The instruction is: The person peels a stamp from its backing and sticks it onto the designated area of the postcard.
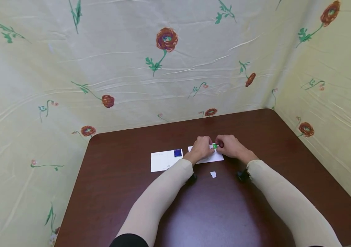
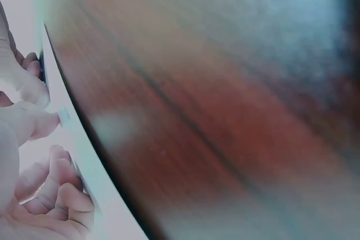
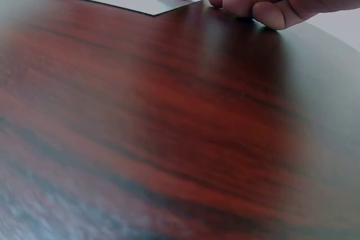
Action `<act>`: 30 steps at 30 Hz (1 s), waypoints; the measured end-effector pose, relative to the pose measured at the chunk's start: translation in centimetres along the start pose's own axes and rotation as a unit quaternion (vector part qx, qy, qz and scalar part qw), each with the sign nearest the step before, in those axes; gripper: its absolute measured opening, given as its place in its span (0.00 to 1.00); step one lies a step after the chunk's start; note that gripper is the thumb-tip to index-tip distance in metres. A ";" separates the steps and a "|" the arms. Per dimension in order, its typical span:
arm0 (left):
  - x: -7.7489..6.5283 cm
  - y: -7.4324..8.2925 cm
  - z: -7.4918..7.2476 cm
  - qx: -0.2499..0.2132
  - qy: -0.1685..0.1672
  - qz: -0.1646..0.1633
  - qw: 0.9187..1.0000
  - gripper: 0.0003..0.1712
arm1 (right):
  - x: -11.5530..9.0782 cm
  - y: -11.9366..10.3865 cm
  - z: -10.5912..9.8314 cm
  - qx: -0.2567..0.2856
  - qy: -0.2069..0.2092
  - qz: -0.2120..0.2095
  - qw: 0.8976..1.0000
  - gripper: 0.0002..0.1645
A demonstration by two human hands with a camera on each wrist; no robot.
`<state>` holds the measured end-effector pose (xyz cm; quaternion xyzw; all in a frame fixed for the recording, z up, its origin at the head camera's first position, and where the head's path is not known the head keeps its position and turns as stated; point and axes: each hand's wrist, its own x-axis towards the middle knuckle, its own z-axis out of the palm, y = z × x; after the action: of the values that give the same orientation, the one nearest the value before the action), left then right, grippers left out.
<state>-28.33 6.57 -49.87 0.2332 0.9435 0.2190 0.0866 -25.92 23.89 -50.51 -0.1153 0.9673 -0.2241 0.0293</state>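
A white card [image 1: 210,158] lies on the brown table under both hands, with a small green square [image 1: 214,145], like a stamp, near its top right corner. My left hand [image 1: 202,146] rests on this card, the thumb stretched out beside the green square and the other fingers bent. From the right, my right hand [image 1: 231,146] touches the corner by the square, fingertips right at the card's edge; its outer fingers [image 3: 270,15] bend down close to the table. To the left lies a second white card [image 1: 160,162] with a dark blue square [image 1: 177,153] at its top right.
A small white scrap of paper [image 1: 213,174] lies on the table [image 1: 212,212], nearer to me than the cards. Behind the table and on both sides hangs a pale sheet with printed flowers [image 1: 126,75]. The table's back edge runs just beyond the cards.
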 end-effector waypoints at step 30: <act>-5.9 -2.9 -11.4 0.048 0.114 0.088 0.988 0.23 | -3.4 -0.7 -6.5 -0.029 0.126 -0.035 0.991 0.09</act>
<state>-27.40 -2.80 -40.65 0.2923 0.9325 0.2057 -0.0521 -23.18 26.87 -44.41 -0.1209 0.9646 -0.2100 -0.1038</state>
